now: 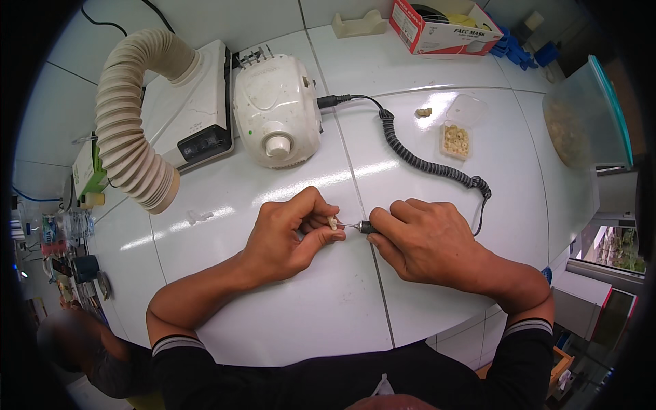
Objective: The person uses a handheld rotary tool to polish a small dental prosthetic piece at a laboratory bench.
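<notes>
Head view, left hand [287,236] pinching small cream piece [333,222] at fingertips over white table [328,307], right hand [427,239] gripping rotary handpiece [367,227], bit touching piece, coiled black cord [424,160] beyond, white motor unit [277,109], ribbed suction hose [130,130], clear box of cream parts [456,140]

red-white carton [443,27] far right | clear lidded box [456,140] mid-right

The surface [410,137] is glossy white, crossed by thin grey seams. A cream ribbed hose [126,123] curves at far left beside an off-white motor unit [277,109]. The coiled cord [424,154] is black. A clear box [459,133] holds pale yellow pieces; the far carton [437,31] is red and white.
</notes>
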`<state>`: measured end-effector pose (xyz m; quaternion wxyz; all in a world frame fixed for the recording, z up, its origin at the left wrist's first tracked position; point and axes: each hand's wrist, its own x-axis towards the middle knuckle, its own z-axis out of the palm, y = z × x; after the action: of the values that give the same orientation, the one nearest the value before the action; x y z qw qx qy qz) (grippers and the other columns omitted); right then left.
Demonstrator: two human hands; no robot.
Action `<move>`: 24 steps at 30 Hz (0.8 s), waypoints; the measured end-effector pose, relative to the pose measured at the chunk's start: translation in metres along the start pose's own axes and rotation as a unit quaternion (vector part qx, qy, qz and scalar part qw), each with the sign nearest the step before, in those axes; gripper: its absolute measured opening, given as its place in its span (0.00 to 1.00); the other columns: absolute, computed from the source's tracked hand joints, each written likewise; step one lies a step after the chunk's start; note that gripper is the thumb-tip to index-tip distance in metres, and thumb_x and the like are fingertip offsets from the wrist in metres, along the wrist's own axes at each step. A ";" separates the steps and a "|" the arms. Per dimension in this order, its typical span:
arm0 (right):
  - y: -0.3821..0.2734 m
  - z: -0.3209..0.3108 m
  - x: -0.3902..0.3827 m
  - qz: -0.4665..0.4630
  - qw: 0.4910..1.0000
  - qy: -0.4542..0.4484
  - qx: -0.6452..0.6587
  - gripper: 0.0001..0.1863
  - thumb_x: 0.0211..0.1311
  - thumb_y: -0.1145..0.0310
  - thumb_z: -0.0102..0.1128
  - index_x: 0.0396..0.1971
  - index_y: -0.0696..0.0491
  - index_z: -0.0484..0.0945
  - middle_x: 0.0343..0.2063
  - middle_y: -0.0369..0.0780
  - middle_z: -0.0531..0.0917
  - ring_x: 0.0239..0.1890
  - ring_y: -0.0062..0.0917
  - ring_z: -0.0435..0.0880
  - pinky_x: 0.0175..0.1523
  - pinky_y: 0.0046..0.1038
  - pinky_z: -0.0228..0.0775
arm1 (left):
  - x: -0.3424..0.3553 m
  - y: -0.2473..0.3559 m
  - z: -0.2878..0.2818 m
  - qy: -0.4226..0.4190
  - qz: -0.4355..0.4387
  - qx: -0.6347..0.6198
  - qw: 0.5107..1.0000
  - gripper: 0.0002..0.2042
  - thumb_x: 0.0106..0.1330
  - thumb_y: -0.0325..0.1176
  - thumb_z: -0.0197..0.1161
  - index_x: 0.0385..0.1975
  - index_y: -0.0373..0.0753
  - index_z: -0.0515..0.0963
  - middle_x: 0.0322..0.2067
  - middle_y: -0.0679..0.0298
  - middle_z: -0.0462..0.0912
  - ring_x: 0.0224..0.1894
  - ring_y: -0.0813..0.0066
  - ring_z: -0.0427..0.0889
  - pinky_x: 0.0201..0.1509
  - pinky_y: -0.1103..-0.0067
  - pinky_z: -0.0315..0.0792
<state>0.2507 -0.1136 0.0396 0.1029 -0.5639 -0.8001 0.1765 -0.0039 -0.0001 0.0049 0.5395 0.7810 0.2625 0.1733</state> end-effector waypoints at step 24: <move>0.001 0.002 0.000 -0.009 1.000 0.011 -0.004 0.12 0.77 0.60 0.69 0.44 0.52 0.82 0.26 0.42 0.84 0.27 0.37 0.89 0.28 0.38 0.79 | 0.002 0.001 0.000 0.027 -0.017 0.018 0.999 0.16 0.68 0.29 0.85 0.34 0.36 0.78 0.25 0.66 0.90 0.27 0.89 0.85 0.30 0.85 0.76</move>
<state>0.2511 -0.1140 0.0377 0.1109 -0.5590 -0.8047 0.1663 -0.0020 0.0002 0.0062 0.5213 0.7810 0.2930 0.1801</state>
